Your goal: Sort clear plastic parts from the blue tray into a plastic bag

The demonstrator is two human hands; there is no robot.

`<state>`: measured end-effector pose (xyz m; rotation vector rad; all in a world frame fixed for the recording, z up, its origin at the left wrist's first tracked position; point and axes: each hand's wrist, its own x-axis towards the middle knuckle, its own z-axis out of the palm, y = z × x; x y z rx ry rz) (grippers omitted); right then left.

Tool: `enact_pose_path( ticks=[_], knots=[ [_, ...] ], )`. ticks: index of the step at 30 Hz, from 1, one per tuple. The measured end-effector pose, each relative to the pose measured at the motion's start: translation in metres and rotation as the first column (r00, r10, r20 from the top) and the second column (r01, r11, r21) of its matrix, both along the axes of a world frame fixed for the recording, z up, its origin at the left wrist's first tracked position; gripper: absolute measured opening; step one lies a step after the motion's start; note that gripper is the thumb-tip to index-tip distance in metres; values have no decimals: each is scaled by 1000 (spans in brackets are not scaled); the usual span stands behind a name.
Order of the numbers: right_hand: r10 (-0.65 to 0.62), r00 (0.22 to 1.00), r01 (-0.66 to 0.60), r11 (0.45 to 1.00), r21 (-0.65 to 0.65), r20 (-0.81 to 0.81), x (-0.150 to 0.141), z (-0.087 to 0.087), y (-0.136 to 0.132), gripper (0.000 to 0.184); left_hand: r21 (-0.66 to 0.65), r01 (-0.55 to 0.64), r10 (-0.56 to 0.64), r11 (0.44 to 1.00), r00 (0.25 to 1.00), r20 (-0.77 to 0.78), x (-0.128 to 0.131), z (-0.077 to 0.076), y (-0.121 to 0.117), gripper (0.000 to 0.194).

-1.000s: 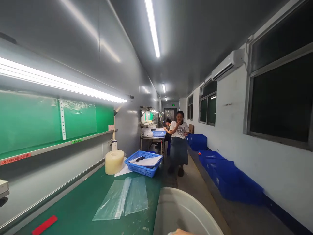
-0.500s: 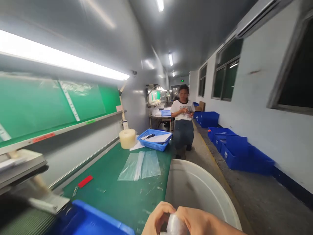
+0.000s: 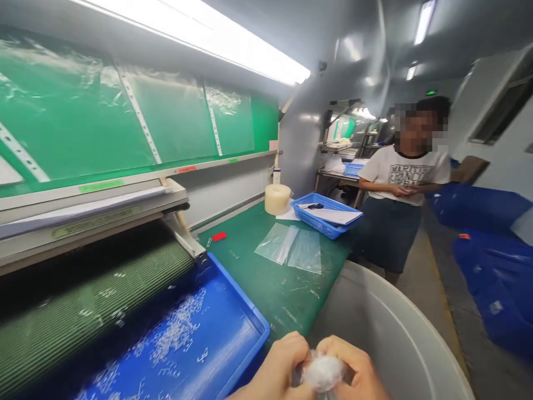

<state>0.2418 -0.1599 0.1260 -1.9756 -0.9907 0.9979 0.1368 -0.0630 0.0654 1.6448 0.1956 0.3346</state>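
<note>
My left hand (image 3: 287,361) and my right hand (image 3: 353,364) are close together at the bottom of the view. Between them is a whitish, bunched-up plastic bag (image 3: 323,371), with the fingers of both hands closed around it. What the bag holds, if anything, I cannot make out. Under my right hand lies the rim of a big pale round tub (image 3: 420,314). To the left of my hands, a blue tray (image 3: 225,333) holds many small clear plastic pieces (image 3: 177,333).
A ribbed green conveyor belt (image 3: 137,278) ends over the tray. The green table (image 3: 245,272) bears flat clear bags (image 3: 291,247), a tape roll (image 3: 277,199), a red tag (image 3: 219,236) and a blue basket (image 3: 328,228) with papers. A person (image 3: 403,178) stands beyond; blue bins (image 3: 491,278) line the right.
My view has swung left and down, bringing the conveyor and tray into sight. The person is nearer. Both hands still grip the bunched plastic bag.
</note>
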Motion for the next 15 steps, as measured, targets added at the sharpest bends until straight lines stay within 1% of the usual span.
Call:
enact_pose_path(
  ticks=[2, 4, 6, 7, 9, 10, 11, 12, 13, 14, 15],
  knots=[
    [-105, 993, 101, 993, 67, 59, 1, -15, 2, 4, 111, -122, 118, 986, 992, 45, 2, 0, -9, 20],
    [-162, 975, 147, 983, 107, 150, 3, -30, 6, 6, 206, -200, 186, 958, 979, 83, 4, -1, -18, 15],
    [-158, 958, 135, 985, 108, 241, 5, -45, 11, 8, 294, -216, 201, 931, 976, 80, 4, -2, -26, 9],
    [-143, 952, 120, 988, 101, 272, 6, -52, 13, 10, 333, -199, 186, 922, 980, 70, 4, -3, -28, 8],
    [-118, 948, 101, 992, 73, 295, 8, -62, 16, 10, 349, -160, 164, 923, 986, 19, 1, -4, -30, 8],
    [-104, 951, 92, 994, 53, 290, 10, -65, 17, 9, 310, -152, 170, 939, 985, -32, 1, -6, -28, 7],
    [-88, 956, 81, 996, 37, 279, 11, -66, 18, 8, 231, -158, 184, 960, 979, -94, 0, -7, -25, 9],
    [-72, 961, 67, 997, 28, 268, 13, -66, 19, 8, 111, -186, 203, 976, 966, -160, 0, -8, -21, 14],
    [-53, 964, 47, 999, 27, 261, 13, -64, 20, 10, -37, -228, 215, 973, 951, -222, 1, -9, -16, 17],
    [-28, 964, 19, 999, 37, 263, 14, -61, 21, 13, -190, -265, 209, 945, 940, -270, 1, -10, -10, 17],
    [-6, 961, -10, 998, 58, 277, 14, -57, 22, 16, -327, -273, 176, 905, 939, -297, 3, -11, -5, 18]
  ],
)
